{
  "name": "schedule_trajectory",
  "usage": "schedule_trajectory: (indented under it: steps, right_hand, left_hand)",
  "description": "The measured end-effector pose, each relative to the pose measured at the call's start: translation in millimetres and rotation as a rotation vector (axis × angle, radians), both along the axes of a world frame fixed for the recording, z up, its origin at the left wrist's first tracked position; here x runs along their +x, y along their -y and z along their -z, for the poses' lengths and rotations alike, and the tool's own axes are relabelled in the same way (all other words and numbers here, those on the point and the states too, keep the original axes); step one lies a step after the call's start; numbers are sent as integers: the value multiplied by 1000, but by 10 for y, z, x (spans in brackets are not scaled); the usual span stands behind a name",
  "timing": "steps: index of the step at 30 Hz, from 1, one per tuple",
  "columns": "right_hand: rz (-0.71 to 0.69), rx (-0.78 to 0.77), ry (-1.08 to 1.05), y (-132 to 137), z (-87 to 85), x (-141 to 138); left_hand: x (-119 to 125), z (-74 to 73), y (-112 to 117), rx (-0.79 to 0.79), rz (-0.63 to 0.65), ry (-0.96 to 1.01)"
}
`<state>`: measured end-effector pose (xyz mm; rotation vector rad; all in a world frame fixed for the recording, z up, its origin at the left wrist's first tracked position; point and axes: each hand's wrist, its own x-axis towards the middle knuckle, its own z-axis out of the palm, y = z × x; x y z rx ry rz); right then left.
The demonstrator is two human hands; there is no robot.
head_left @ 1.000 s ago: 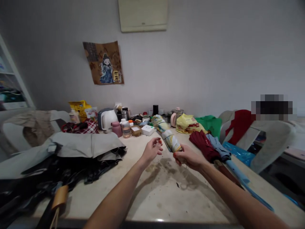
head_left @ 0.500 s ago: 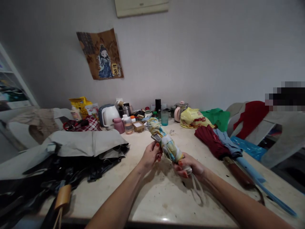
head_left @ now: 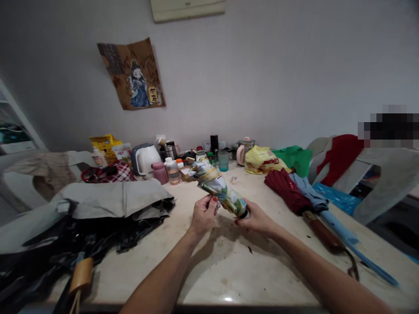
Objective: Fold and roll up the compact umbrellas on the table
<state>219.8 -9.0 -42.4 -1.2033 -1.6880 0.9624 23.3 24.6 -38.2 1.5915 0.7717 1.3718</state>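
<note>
Both hands hold a small folded umbrella [head_left: 218, 189] with a pale yellow, green and white print, lifted above the stained table top [head_left: 229, 266]. My left hand [head_left: 203, 215] pinches its middle with thumb and fingers. My right hand [head_left: 257, 218] is wrapped round the handle end, which it hides. The umbrella's far tip points away and to the left, towards the clutter at the back.
A grey and black open umbrella [head_left: 98, 209] with a wooden handle [head_left: 78, 275] sprawls at the left. A dark red umbrella [head_left: 288, 192] and a blue umbrella [head_left: 330, 220] lie at the right. A white kettle [head_left: 145, 159], bottles, a cup [head_left: 223, 161] and a yellow bag [head_left: 262, 160] crowd the back. Chairs stand on both sides.
The umbrella has been lifted off the table and swung so that its tip points more to the left. My left hand, free a second ago, now pinches its middle. The wrist strap no longer shows.
</note>
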Motion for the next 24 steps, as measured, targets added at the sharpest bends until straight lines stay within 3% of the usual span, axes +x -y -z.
schedule_trajectory:
  steps: [3,6,8,12,15,17,19,21,24]
  right_hand:
    - [270,209,286,3,13,-48]
    - [311,208,296,28,3,-69]
    - [274,144,138,43,-41,-71]
    - [135,-151,-371,66,-168,-23]
    - [-84,-283,-755,76,-236,132]
    - [-226,-320,-895,82,-247,300]
    - [-275,-315,-899,85,-236,479]
    - [-228,-264,-793,76,-226,608]
    - [33,-63,-504,36,-242,636]
  left_hand:
    - [-5,-9,25,-40,0,-3]
    - [-7,2,15,-105,102,80]
    - [-12,-6,12,-112,159,127]
    - [-63,-50,-14,-110,182,171]
    - [-103,-29,-96,-182,1,115]
    - [-103,17,-156,-230,-122,37]
    - [-84,61,-188,-267,-168,-14]
    - [-61,85,-189,-305,-161,-31]
    - [-39,81,-165,-329,-138,-29]
